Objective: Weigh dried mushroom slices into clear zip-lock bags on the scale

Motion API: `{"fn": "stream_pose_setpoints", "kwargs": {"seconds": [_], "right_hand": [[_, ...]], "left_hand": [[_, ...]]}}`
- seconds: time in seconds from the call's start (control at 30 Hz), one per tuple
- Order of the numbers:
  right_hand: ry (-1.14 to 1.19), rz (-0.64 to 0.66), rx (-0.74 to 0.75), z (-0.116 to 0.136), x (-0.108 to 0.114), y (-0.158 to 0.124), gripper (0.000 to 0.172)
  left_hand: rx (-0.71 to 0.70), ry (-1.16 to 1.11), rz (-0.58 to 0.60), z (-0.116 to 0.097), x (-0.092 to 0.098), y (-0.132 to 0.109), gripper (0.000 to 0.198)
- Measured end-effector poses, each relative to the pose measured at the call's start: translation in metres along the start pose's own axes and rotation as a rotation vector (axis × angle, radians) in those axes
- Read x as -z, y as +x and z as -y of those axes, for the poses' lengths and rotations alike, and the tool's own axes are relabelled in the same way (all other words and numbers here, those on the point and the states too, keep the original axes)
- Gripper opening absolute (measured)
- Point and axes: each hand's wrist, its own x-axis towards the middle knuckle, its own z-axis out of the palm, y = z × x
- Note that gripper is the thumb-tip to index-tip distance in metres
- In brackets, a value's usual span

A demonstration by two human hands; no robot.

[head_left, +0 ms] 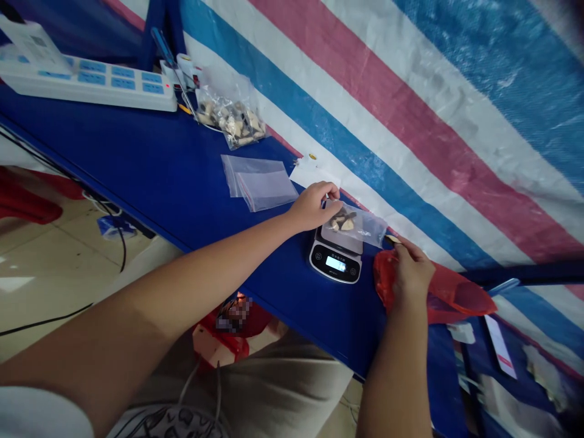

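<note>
A: Where was the small clear bag?
B: Lying on the weighing plate of the scale, with cut pale-and-dark pieces bunched toward its left end. Its right end overhung the plate, toward the right hand.

A: State of the left hand?
B: Partly curled, thumb at the bag's left end, a gap between thumb and forefinger. Whether it pinched the film or only rested there, I could not tell. Probable reason for the placement: to steady the bag.

A: And the right?
B: Fingertips closed on one pale piece, just beside the bag's right end. Contact between piece and bag: not resolved. A fingertip hold likely kept the piece's outer end free.

A: Why was the red bag there?
B: It lay around and beyond the right hand, on that side of the blue table. I judged this a handy spot for short reaches. Contents not visible.

A: Scale orientation?
B: Display lit and facing the person, presumably for easy reading. Digits too blurred to record.

A: Other items?
B: Flat clear bags lay left of the scale, near the left hand, probably to be within reach. A filled bag stood farther back by the striped sheet, beside the power strip, perhaps to leave working room around the scale.
</note>
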Motion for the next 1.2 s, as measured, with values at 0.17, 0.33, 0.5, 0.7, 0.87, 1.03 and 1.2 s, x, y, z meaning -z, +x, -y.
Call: {"fn": "stream_pose_setpoints", "kwargs": {"seconds": [0.17,0.33,0.5,0.7,0.87,1.03,1.2], "right_hand": [[0.044,-0.018,-0.002,0.001,-0.003,0.001,0.031],[0.098,-0.037,0.007,0.005,-0.007,-0.001,0.031],[0.119,0.061,-0.040,0.011,-0.010,-0.009,0.036],[0.136,0.140,-0.035,0.017,-0.024,-0.018,0.036],[0.160,0.311,-0.118,0.024,-0.024,-0.022,0.040],[0.185,0.195,-0.176,0.025,-0.008,-0.015,0.032],[0.245,-0.055,-0.090,0.026,-0.005,-0.010,0.011]], "left_hand": [[-0.061,0.078,0.070,-0.003,-0.002,-0.003,0.008],[-0.052,0.099,0.077,-0.003,-0.003,-0.004,0.011],[-0.011,0.100,0.053,-0.001,-0.003,-0.003,0.011],[-0.039,0.078,0.096,0.004,-0.006,-0.003,0.008],[-0.029,0.067,0.127,0.005,-0.007,-0.003,0.007],[-0.010,0.060,0.010,0.005,-0.003,0.001,0.003],[0.135,-0.042,-0.111,0.007,0.000,0.004,0.008]]}}
